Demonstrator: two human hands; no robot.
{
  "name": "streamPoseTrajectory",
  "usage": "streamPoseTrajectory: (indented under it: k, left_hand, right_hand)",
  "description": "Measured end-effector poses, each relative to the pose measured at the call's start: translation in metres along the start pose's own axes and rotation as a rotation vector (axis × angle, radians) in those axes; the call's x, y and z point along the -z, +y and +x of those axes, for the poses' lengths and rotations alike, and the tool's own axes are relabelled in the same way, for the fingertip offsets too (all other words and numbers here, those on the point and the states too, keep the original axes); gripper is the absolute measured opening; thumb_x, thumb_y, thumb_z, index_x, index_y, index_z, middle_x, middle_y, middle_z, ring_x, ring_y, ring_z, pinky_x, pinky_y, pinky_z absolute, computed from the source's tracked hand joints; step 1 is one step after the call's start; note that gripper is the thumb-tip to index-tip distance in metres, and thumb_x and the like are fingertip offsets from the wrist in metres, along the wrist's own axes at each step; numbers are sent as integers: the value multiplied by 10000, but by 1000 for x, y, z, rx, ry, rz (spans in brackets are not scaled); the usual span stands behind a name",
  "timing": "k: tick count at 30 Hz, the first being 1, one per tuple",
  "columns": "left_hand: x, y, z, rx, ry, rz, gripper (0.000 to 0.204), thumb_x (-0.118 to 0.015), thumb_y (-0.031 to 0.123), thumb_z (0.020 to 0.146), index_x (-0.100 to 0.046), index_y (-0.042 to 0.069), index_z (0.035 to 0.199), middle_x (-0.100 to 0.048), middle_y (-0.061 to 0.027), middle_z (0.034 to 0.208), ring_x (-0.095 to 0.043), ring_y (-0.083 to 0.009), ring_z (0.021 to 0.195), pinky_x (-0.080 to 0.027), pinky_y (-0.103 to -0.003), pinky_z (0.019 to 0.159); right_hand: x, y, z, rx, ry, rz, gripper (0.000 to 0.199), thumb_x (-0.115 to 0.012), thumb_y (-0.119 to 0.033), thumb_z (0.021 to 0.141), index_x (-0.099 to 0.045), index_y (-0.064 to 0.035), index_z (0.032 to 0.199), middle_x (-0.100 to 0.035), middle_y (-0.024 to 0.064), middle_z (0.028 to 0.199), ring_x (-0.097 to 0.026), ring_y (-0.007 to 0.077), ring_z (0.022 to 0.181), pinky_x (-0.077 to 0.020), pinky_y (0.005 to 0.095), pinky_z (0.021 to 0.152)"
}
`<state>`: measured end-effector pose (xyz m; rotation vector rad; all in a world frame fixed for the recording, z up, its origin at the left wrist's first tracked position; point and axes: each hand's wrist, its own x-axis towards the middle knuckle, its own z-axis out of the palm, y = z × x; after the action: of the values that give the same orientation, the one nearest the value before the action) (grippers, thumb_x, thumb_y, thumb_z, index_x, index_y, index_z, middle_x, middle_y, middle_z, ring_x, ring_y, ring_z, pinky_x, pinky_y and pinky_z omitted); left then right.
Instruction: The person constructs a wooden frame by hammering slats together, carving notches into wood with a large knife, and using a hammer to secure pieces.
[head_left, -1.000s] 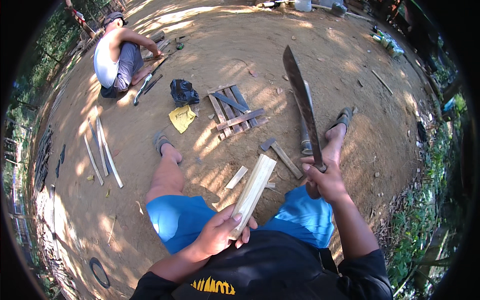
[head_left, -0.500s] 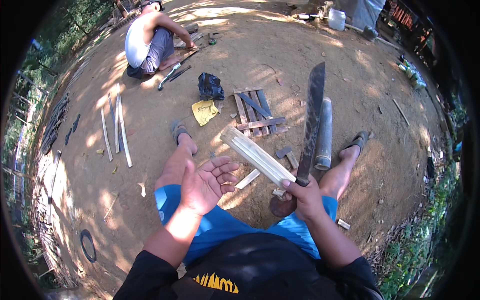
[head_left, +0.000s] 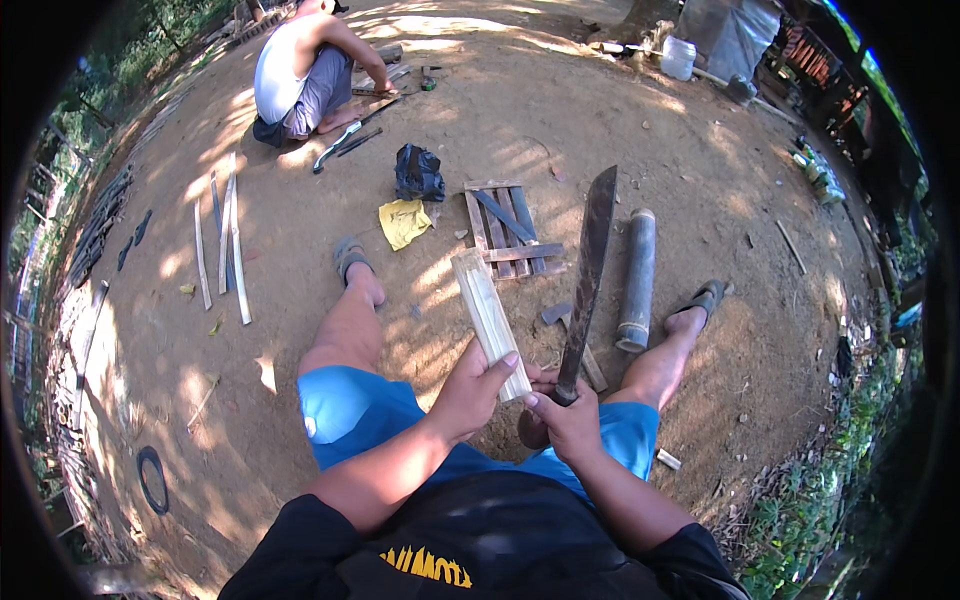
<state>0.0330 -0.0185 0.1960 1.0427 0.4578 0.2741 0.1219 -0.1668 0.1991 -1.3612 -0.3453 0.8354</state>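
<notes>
A: What does the left hand [head_left: 468, 392] have?

B: It grips a pale split piece of wood [head_left: 489, 315] near its lower end, thumb laid across the face. The piece rises out of that hand, its top leaning left.

A: And the right hand [head_left: 573, 424]?

B: That one is wrapped around the handle of a machete [head_left: 592, 270]; the dark blade points up and away from the fingers, tipped slightly right.

A: Do the wood and the right hand meet?

B: The lower end is just beside the right fingers. Whether they touch, one cannot tell.

A: What lies beyond the hands?

B: A wooden-handled tool [head_left: 555, 314] is on the ground past the right hand, partly hidden by the blade, with a grey tube [head_left: 637, 280] to its right. Farther ahead of both hands lies a slatted wooden frame [head_left: 525, 253]. A black plastic bag [head_left: 420, 178] and a yellow cloth [head_left: 403, 224] lie ahead of the left hand, a little leftward.

A: Anyone else?

B: A co-worker [head_left: 290, 80] crouches well ahead and left of the left hand.
</notes>
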Motion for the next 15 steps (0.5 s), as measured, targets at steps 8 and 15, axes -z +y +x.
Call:
streamPoseTrajectory:
  k: [8, 15]
  left_hand:
    - [80, -6, 11, 502, 122, -129, 274, -527, 159, 1032, -457, 81, 1286, -652, -112, 967, -624, -156, 763, -485, -284, 605]
    - [112, -37, 33, 560, 256, -178, 352, -482, 133, 1040, -475, 37, 1378, -669, -155, 1041, -648, -191, 805, -582, -336, 707]
  right_hand:
    - [56, -4, 22, 47, 212, -663, 559, -726, -68, 840, -445, -21, 1321, -605, 60, 825, -600, 143, 707, -505, 319, 673]
    - [49, -11, 41, 156, 89, -697, 592, -671, -47, 863, -416, -16, 1396, -637, 69, 871, -612, 157, 720, -514, 321, 691]
